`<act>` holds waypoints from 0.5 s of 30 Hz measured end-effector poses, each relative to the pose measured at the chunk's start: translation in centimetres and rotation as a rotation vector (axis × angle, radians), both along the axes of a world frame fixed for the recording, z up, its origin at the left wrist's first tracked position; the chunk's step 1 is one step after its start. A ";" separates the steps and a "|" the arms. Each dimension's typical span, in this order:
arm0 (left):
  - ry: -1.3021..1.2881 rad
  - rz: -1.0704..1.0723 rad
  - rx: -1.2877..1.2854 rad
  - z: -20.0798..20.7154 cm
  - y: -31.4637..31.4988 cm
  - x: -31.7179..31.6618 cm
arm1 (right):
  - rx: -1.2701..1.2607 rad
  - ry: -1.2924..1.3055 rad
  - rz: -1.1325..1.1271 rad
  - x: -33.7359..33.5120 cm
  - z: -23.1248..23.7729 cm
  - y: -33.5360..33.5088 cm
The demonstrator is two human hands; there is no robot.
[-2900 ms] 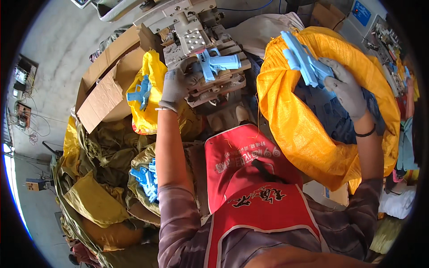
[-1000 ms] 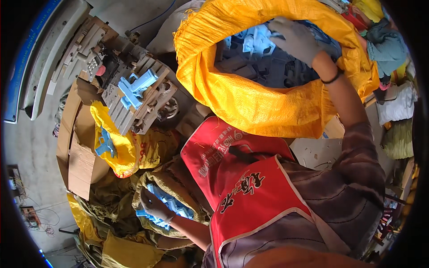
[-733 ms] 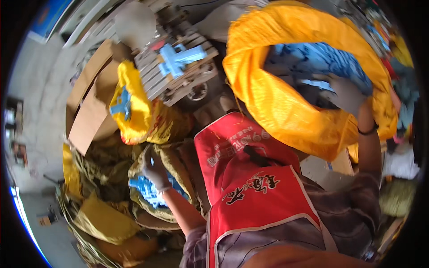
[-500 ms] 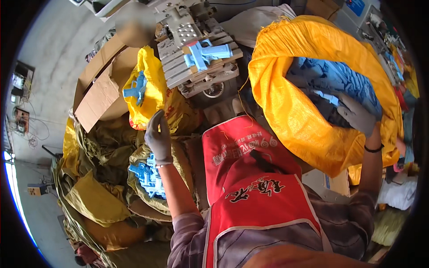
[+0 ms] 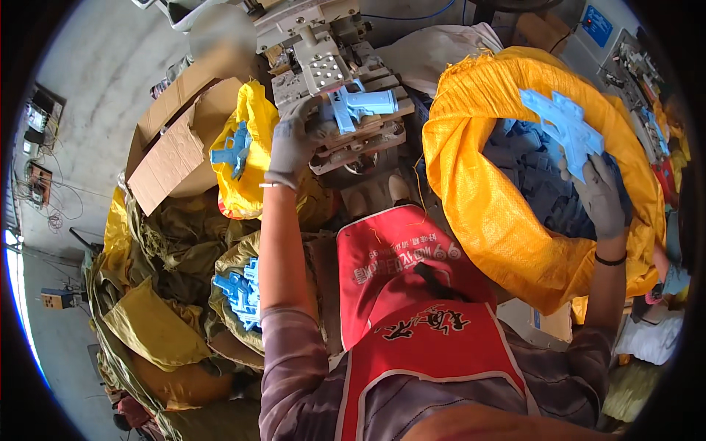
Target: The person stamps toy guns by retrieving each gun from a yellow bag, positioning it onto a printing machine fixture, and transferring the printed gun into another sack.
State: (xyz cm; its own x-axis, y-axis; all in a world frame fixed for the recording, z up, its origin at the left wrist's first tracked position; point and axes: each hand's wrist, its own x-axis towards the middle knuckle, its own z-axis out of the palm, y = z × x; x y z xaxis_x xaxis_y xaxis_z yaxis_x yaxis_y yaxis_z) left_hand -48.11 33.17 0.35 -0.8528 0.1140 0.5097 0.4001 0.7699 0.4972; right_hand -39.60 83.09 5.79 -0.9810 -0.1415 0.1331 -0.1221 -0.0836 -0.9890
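Note:
Above the mouth of a large yellow woven sack point(image 5: 471, 184), my gloved right hand point(image 5: 599, 192) holds a light blue plastic toy gun point(image 5: 562, 125) by one end. Many similar blue pieces point(image 5: 533, 176) fill the sack beneath it. At the top centre, my gloved left hand point(image 5: 294, 143) reaches to the metal machine, its bent fingers closed at the left end of another blue toy gun point(image 5: 371, 103) lying on the machine bed. The machine head partly covers that end, and some fingertips are hidden. The machine's perforated metal plate point(image 5: 326, 72) sits just above this hand.
A yellow bag point(image 5: 254, 103) with a blue toy gun point(image 5: 234, 151) on it stands left of the machine, beside a cardboard box point(image 5: 165, 162). Below is an olive sack holding several blue toy guns point(image 5: 241, 294). A red apron point(image 5: 419, 338) covers my lap.
My left hand has moved up and forward from beside the yellow bag to the toy gun on the machine. My right hand has lifted a toy gun out of the yellow sack.

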 end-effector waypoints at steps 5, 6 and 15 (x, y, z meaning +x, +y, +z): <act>-0.212 -0.022 0.135 2.1 1.4 -0.2 | 0.333 0.119 0.092 -3.1 1.6 -3.7; -0.160 0.017 0.151 1.5 1.3 0.0 | 0.321 0.158 0.106 -4.2 2.2 -5.8; 0.197 0.325 0.189 -1.0 -0.1 6.5 | 0.601 0.449 0.277 -15.4 -2.4 -20.6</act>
